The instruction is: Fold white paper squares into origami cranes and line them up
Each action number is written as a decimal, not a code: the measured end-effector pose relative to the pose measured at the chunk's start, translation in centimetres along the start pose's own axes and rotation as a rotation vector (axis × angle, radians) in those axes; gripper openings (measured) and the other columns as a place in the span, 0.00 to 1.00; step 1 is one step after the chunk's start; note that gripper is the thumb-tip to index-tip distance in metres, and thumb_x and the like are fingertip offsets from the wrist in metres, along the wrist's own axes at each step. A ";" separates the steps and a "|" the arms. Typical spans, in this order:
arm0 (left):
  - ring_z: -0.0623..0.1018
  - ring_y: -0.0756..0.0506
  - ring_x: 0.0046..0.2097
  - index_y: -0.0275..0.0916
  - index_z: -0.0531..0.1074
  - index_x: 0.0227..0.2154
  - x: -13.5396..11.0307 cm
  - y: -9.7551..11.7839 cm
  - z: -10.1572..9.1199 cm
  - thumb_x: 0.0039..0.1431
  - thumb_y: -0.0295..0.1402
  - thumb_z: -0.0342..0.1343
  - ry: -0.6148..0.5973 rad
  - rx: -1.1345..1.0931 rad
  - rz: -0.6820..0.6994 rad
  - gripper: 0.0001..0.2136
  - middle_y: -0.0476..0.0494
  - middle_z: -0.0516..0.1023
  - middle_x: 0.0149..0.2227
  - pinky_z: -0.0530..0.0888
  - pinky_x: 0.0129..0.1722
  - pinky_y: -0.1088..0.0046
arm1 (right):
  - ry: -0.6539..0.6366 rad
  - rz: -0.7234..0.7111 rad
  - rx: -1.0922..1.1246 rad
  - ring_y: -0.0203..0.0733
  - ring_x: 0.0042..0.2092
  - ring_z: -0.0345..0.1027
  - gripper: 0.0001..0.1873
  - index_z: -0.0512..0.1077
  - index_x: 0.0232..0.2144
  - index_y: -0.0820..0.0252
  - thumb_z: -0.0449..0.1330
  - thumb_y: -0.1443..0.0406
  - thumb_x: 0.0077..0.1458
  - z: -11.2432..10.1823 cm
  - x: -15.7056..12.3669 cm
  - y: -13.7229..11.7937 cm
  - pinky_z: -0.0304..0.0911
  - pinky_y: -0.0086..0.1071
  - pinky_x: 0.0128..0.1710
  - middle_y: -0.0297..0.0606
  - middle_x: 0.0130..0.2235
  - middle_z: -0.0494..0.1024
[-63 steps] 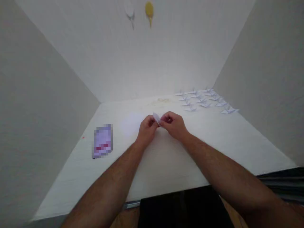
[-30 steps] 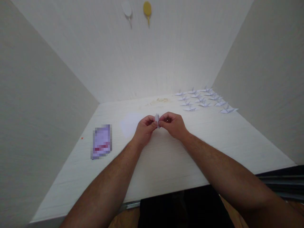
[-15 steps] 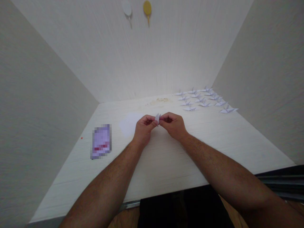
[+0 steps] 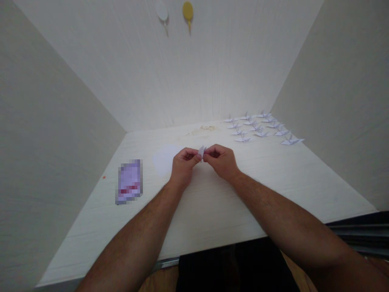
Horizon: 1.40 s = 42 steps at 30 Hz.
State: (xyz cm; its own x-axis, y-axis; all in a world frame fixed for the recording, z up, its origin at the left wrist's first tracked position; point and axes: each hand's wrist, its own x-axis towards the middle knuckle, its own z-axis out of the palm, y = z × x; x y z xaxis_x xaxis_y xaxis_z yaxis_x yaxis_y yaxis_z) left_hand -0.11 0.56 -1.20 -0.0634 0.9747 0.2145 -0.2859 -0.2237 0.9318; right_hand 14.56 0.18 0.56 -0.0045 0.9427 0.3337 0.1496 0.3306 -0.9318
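Observation:
Between my two hands, above the middle of the table, is a small folded white paper (image 4: 201, 151). My left hand (image 4: 184, 163) pinches its left side with thumb and fingers. From the other side my right hand (image 4: 221, 160) grips it, fingertips pressed together. Fingers cover much of the paper, so its exact folded shape is hard to make out. Several white paper cranes (image 4: 258, 129) stand in rows at the back right of the table. Partly behind my left hand lies flat white paper (image 4: 164, 159).
A pixelated purple item (image 4: 130, 180) lies on the white table (image 4: 209, 215) at left, with a small orange bit (image 4: 104, 177) beside it. Brownish marks (image 4: 206, 128) show near the back wall. A white hook (image 4: 162, 11) and a yellow hook (image 4: 188, 11) hang on that wall.
My hands stay in nearly the same place, both still on the folded paper. The paper has tilted slightly between my fingertips.

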 end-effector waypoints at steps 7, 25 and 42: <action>0.73 0.52 0.30 0.39 0.76 0.27 -0.1 0.0 0.0 0.42 0.29 0.70 0.007 0.012 0.001 0.10 0.52 0.76 0.27 0.69 0.34 0.74 | 0.006 -0.030 -0.048 0.35 0.26 0.67 0.05 0.73 0.24 0.57 0.64 0.63 0.46 0.0 -0.1 -0.1 0.62 0.30 0.28 0.31 0.24 0.76; 0.72 0.54 0.26 0.36 0.73 0.25 -0.4 1.4 0.3 0.41 0.34 0.72 -0.193 -0.154 -0.226 0.14 0.51 0.74 0.23 0.67 0.29 0.77 | -0.171 -0.030 -0.041 0.32 0.24 0.60 0.07 0.68 0.23 0.58 0.61 0.63 0.48 -0.6 0.2 -0.1 0.56 0.27 0.24 0.28 0.22 0.69; 0.75 0.50 0.32 0.37 0.75 0.34 0.0 0.4 -0.5 0.49 0.36 0.67 -0.205 0.087 -0.054 0.11 0.48 0.78 0.31 0.70 0.36 0.73 | -0.163 -0.025 -0.114 0.33 0.26 0.63 0.05 0.73 0.23 0.60 0.62 0.64 0.48 -0.9 0.4 -0.2 0.58 0.29 0.27 0.31 0.23 0.74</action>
State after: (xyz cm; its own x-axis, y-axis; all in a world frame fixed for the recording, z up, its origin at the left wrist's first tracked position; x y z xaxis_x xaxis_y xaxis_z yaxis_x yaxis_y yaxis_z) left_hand -0.69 0.51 -0.99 0.1478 0.9663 0.2109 -0.2000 -0.1796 0.9632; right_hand 15.43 0.48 1.00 -0.1685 0.9321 0.3205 0.2580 0.3555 -0.8984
